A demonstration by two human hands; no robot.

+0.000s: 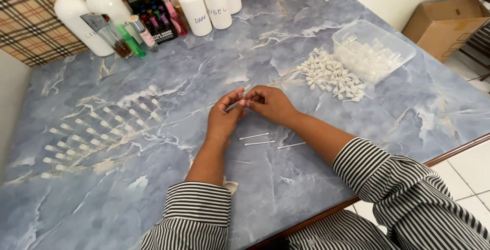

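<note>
Together, the left hand (223, 118) and right hand (269, 103) are raised over the blue marbled surface (286, 40), fingers (236, 106) pinched on a tiny clear glass vial (241, 96). Below them three thin white sticks (259, 139) lie on open stone; small white plastic caps (331, 75) are heaped well right.

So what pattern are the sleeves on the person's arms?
The sleeves have narrow black and white stripes, seen clearly in the head view.

Black-and-white striped sleeves (200, 204), cuffs at forearms.
</note>
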